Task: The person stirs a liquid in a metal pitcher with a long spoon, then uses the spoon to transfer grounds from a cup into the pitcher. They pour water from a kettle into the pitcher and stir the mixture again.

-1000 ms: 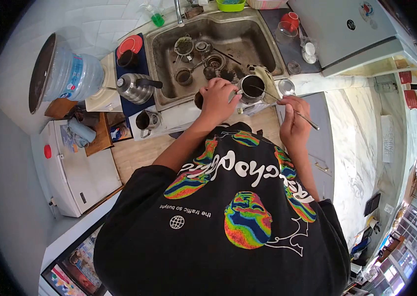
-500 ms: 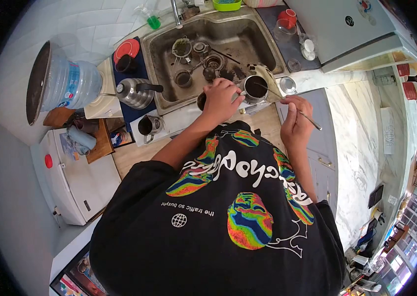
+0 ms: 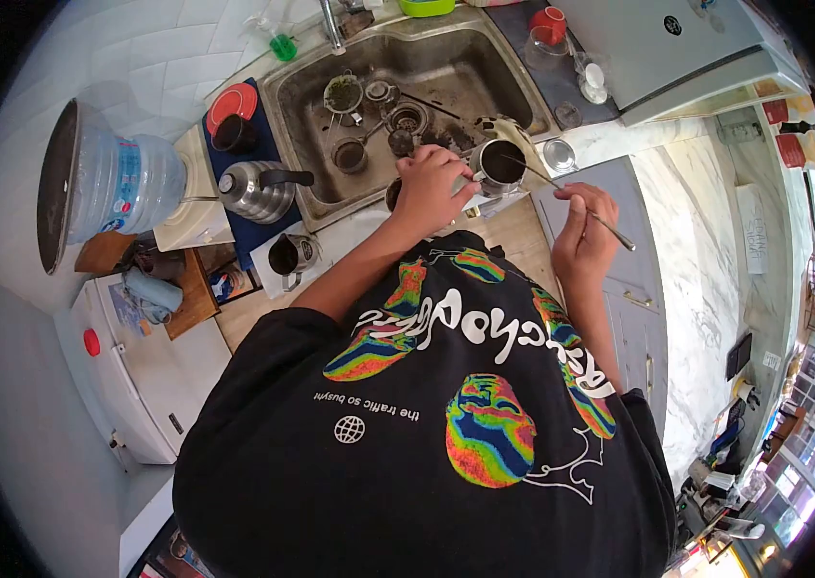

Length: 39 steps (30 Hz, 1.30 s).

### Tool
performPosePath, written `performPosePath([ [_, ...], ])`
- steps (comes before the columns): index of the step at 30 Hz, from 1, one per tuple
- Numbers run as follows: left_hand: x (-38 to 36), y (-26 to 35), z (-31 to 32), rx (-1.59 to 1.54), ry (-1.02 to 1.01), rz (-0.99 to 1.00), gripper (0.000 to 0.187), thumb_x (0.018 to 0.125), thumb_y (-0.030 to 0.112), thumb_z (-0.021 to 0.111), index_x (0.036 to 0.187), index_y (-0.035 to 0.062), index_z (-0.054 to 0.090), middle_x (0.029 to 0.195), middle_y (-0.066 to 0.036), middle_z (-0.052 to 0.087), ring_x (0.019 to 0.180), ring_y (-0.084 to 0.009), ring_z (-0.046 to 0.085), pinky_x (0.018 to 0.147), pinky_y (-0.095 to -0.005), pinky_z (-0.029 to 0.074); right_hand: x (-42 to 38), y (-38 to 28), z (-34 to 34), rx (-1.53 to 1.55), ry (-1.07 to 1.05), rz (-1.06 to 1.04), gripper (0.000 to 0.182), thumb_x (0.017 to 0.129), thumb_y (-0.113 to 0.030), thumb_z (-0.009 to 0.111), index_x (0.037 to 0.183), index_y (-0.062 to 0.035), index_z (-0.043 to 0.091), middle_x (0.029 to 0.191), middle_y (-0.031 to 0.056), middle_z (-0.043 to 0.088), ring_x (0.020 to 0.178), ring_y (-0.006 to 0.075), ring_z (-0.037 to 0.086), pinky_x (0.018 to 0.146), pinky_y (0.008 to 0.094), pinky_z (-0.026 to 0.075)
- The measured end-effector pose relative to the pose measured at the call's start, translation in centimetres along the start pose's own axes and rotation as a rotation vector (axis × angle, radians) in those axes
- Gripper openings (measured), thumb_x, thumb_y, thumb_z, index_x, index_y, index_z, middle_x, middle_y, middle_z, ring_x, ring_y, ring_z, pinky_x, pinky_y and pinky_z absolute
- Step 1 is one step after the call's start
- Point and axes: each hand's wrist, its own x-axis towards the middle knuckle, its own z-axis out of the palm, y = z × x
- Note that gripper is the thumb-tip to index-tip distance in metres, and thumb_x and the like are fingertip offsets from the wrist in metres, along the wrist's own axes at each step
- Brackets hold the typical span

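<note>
At the sink's front edge stands a metal cup [image 3: 501,166] with dark contents. My right hand [image 3: 589,226] is closed round a long thin metal spoon [image 3: 610,230], whose far end reaches into the cup. Just left of the cup, my left hand [image 3: 434,188] has its fingers bent beside the cup's handle; what they grip, if anything, is hidden. Another dark-filled container [image 3: 393,195] shows partly behind that hand.
A steel sink [image 3: 287,106] holds a strainer [image 3: 343,93], a small cup [image 3: 350,155] and dark grounds. To the left are a gooseneck kettle [image 3: 258,188], a metal pitcher [image 3: 293,254] and a water bottle [image 3: 133,183]. A glass lid [image 3: 559,154] lies right of the cup.
The view has shifted slightly. My right hand and the spoon's handle have moved a little; the spoon's far end is still in the cup. My left hand stays beside the cup.
</note>
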Motion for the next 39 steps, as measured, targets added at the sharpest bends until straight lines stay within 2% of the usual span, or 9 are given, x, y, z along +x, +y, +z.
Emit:
performPosePath([
  [8, 0.0, -0.5, -0.7, 0.026, -0.049, 0.060, 0.021, 0.084, 0.033, 0.080, 0.099, 0.0197, 0.073, 0.109, 0.002, 0.065, 0.118, -0.0235, 0.055, 0.087, -0.0491, 0.034, -1.0, -1.6, 0.4, 0.006, 0.031, -0.041, 0.009, 0.100, -0.003, 0.059, 0.095, -0.0037, 0.066, 0.094, 0.0108, 0.071, 0.093, 0.0302, 0.067, 0.097, 0.0482, 0.046],
  [11, 0.1, -0.7, -0.3, 0.016, -0.037, 0.067, 0.020, 0.083, 0.033, 0.081, 0.097, 0.0195, 0.074, 0.108, 0.002, 0.066, 0.117, -0.0244, 0.055, 0.088, -0.0509, 0.034, -0.4, -1.6, 0.7, -0.054, 0.000, 0.020, 0.019, 0.105, -0.007, 0.052, 0.095, -0.0018, 0.068, 0.101, 0.0140, 0.072, 0.100, 0.0317, 0.067, 0.094, 0.0423, 0.049],
  [14, 0.0, -0.9, -0.1, 0.011, -0.038, 0.062, 0.020, 0.083, 0.033, 0.080, 0.096, 0.0194, 0.074, 0.107, 0.002, 0.066, 0.116, -0.0249, 0.054, 0.088, -0.0518, 0.035, -0.7, -0.9, 0.2, -0.084, 0.037, 0.037, 0.008, 0.101, -0.003, 0.059, 0.096, -0.0042, 0.065, 0.096, 0.0108, 0.071, 0.093, 0.0302, 0.067, 0.100, 0.0475, 0.045],
  [20, 0.2, -1.1, -0.2, -0.017, -0.041, 0.067, 0.020, 0.083, 0.034, 0.080, 0.096, 0.0196, 0.074, 0.107, 0.002, 0.066, 0.117, -0.0251, 0.054, 0.088, -0.0530, 0.035, -1.4, -1.6, 0.2, -0.009, 0.005, 0.019, 0.009, 0.102, -0.005, 0.057, 0.097, -0.0047, 0.065, 0.096, 0.0104, 0.071, 0.093, 0.0302, 0.067, 0.101, 0.0489, 0.045],
  [27, 0.1, -1.1, -0.2, 0.010, -0.045, 0.080, 0.021, 0.084, 0.035, 0.079, 0.097, 0.0197, 0.074, 0.107, 0.001, 0.066, 0.116, -0.0249, 0.054, 0.088, -0.0537, 0.034, -0.6, -1.0, 0.1, -0.073, 0.038, 0.049, 0.010, 0.102, -0.006, 0.057, 0.097, -0.0049, 0.065, 0.097, 0.0105, 0.072, 0.093, 0.0307, 0.067, 0.103, 0.0510, 0.044],
  [36, -0.4, -0.6, -0.3, 0.014, -0.008, 0.092, 0.023, 0.082, 0.034, 0.081, 0.099, 0.0187, 0.074, 0.107, 0.000, 0.066, 0.115, -0.0250, 0.055, 0.089, -0.0505, 0.036, -0.5, -1.6, 0.7, -0.028, 0.025, 0.028, 0.011, 0.102, -0.005, 0.056, 0.097, -0.0045, 0.065, 0.097, 0.0105, 0.071, 0.096, 0.0301, 0.067, 0.105, 0.0511, 0.043],
  [39, -0.5, -0.5, -0.4, 0.032, 0.004, 0.106, 0.029, 0.082, 0.034, 0.081, 0.105, 0.0182, 0.072, 0.109, -0.001, 0.067, 0.117, -0.0254, 0.055, 0.090, -0.0506, 0.035, -0.3, -1.3, 0.2, -0.064, 0.044, 0.046, 0.011, 0.102, -0.004, 0.056, 0.097, -0.0047, 0.065, 0.097, 0.0102, 0.071, 0.096, 0.0299, 0.067, 0.105, 0.0511, 0.043],
])
